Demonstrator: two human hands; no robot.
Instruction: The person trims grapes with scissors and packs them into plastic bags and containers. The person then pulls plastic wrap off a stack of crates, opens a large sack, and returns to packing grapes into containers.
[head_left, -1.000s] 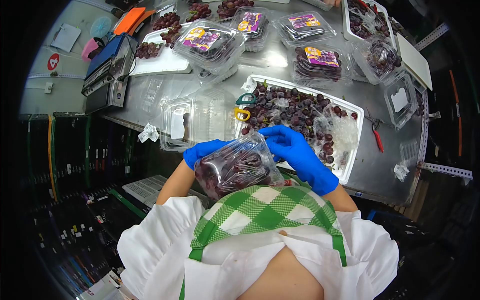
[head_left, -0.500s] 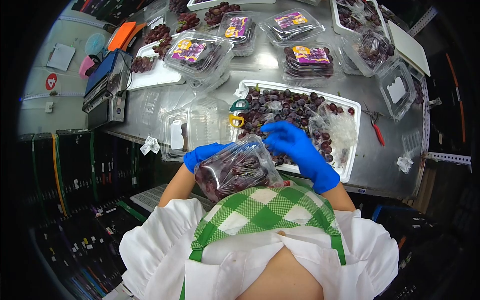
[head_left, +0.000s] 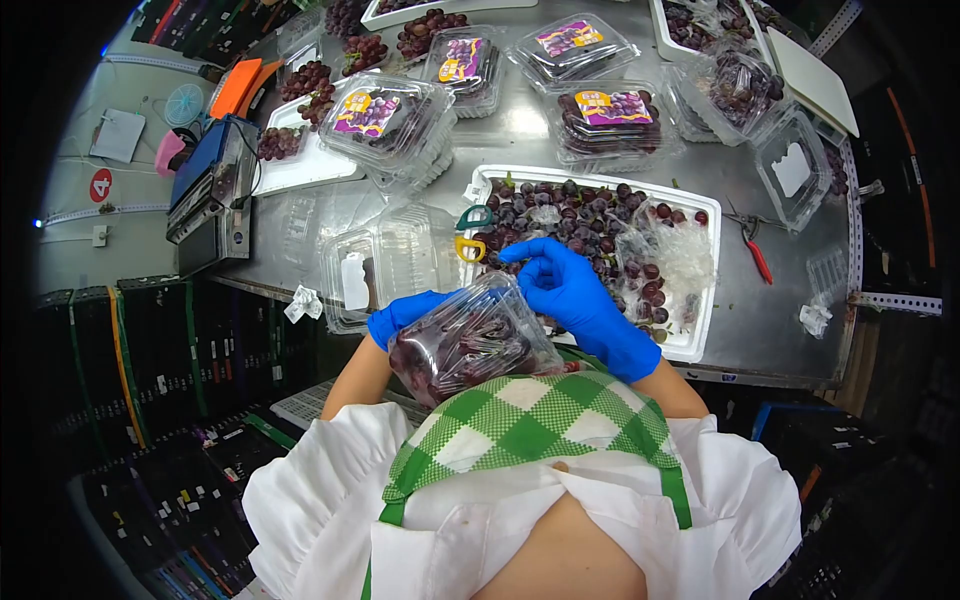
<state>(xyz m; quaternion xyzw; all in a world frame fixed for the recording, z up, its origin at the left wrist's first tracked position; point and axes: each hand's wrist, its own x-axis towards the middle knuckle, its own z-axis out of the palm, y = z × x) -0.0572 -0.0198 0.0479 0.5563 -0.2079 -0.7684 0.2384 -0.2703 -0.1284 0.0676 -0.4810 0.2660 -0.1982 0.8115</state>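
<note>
Apparently filled: a clear pack of grapes (head_left: 470,345), tilted, clamped in the left hand (head_left: 408,314).
No label shows on it, unlike four packs (head_left: 612,112) beyond the grip; just beside, the right hand (head_left: 585,305) curls, its hold impossible to tell, and loose grapes (head_left: 590,215) lie in the white tray (head_left: 687,347) ahead.

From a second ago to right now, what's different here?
The right hand has moved slightly forward over the grape tray. I see nothing let go or newly taken hold of. The left hand still holds the clear box of grapes; the camera's view has shifted slightly.
</note>
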